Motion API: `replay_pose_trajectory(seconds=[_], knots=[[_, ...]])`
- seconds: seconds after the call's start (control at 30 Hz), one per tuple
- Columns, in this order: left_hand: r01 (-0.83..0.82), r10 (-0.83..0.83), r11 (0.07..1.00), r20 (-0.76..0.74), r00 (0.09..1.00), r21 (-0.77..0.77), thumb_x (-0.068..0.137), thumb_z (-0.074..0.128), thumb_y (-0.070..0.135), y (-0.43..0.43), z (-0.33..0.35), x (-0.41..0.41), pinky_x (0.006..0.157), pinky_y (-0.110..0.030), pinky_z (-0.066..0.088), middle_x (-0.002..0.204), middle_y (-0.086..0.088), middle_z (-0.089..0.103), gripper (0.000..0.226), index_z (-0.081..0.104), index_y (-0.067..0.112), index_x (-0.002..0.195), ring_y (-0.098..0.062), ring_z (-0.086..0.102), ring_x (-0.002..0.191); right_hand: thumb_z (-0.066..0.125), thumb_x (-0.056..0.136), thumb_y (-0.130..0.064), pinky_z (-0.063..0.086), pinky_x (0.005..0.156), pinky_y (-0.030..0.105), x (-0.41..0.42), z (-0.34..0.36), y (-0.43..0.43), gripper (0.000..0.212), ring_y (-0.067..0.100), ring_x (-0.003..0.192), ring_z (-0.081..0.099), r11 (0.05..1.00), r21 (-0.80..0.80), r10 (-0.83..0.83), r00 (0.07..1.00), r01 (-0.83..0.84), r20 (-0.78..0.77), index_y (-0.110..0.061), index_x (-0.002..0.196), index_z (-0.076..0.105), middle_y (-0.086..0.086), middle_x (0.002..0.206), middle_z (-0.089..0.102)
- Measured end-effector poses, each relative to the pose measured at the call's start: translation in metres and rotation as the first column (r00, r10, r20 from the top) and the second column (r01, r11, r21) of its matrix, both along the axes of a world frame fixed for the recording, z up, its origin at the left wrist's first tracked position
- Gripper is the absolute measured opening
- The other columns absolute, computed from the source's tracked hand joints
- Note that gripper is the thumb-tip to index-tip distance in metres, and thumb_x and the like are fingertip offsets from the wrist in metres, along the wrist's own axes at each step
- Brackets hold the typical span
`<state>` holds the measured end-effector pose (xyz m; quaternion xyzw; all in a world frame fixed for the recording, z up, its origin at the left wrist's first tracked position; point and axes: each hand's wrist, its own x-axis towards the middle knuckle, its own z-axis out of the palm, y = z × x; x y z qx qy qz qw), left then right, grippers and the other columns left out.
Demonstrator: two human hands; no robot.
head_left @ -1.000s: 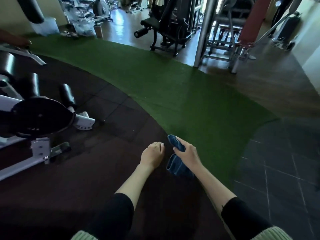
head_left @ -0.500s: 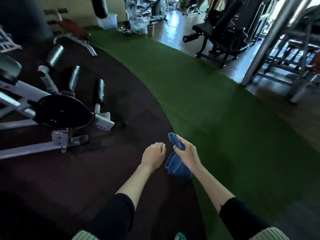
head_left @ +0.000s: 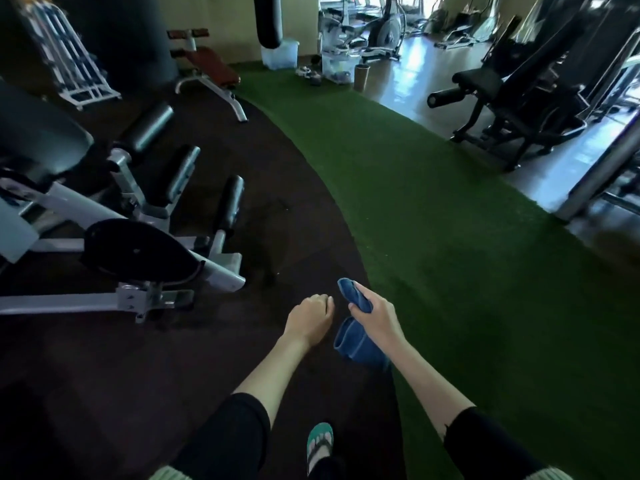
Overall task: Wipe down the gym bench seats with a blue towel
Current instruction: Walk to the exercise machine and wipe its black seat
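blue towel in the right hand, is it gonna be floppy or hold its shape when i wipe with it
Probably floppy: the blue cloth towel droops in folds below the right hand gripping it. Likely light, since one hand carries it bunched.

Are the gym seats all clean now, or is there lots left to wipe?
Nothing looks wiped yet. The right hand grips the blue towel in the air, touching no seat; the left hand is curled and empty. Left to do: the black seat pad nearby, the red bench farther back, and the dark machine seat across the green turf.
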<state>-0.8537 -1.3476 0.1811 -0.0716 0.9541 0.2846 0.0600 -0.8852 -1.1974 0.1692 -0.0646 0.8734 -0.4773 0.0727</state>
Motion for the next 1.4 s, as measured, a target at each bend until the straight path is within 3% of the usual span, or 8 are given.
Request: replay_pose_trajectory(seconds=[0.2,0.53,1.1,1.23,1.4], knots=[[-0.034,0.034,0.999,-0.002,0.999,0.013,0.100,0.030,0.033,-0.035,0.006,-0.112,0.079,-0.037,0.043,0.099,-0.007,0.062,0.034,0.054,0.014,0.086,-0.026,0.059,0.094,0.064,0.086,-0.020,0.051,0.092,0.034,-0.119,0.007,-0.035,0.053,0.009,0.107,0.060,0.999,-0.047,0.026,1.000,-0.026,0.010,-0.024,0.136,0.048,-0.004,0.124,0.061],[-0.113,0.114,0.993,-0.042,0.993,0.025,0.100,0.030,0.034,-0.073,0.010,-0.284,0.077,-0.038,0.047,0.092,-0.005,0.061,0.036,0.056,0.015,0.082,-0.023,0.059,0.085,0.066,0.086,-0.019,0.050,0.093,0.026,-0.297,0.012,-0.075,0.055,0.007,0.110,0.057,0.986,-0.153,0.067,0.997,-0.061,0.029,-0.021,0.138,0.047,-0.004,0.128,0.059],[-0.310,0.310,0.951,-0.031,0.950,-0.007,0.101,0.028,0.031,-0.116,0.015,-0.603,0.077,-0.037,0.045,0.097,-0.006,0.061,0.031,0.050,0.020,0.081,-0.024,0.059,0.092,0.066,0.087,-0.022,0.044,0.100,0.024,-0.643,0.016,-0.135,0.052,0.005,0.116,0.054,0.944,-0.126,0.302,0.952,-0.305,-0.042,-0.020,0.136,0.049,-0.005,0.131,0.057],[-0.337,0.336,0.940,-0.021,0.942,-0.049,0.101,0.027,0.033,-0.143,0.011,-0.677,0.076,-0.036,0.043,0.100,-0.007,0.063,0.035,0.053,0.018,0.084,-0.026,0.060,0.093,0.066,0.087,-0.023,0.044,0.097,0.021,-0.721,0.010,-0.163,0.052,0.005,0.115,0.054,0.932,-0.116,0.343,0.939,-0.344,-0.030,-0.020,0.136,0.049,-0.005,0.130,0.057],[-0.352,0.350,0.929,-0.043,0.936,-0.114,0.101,0.026,0.034,-0.188,0.006,-0.774,0.081,-0.040,0.046,0.102,-0.008,0.064,0.040,0.059,0.014,0.091,-0.028,0.060,0.095,0.066,0.087,-0.023,0.044,0.101,0.026,-0.823,0.006,-0.205,0.052,0.007,0.118,0.053,0.921,-0.095,0.375,0.926,-0.378,-0.044,-0.020,0.136,0.049,-0.004,0.132,0.056]])
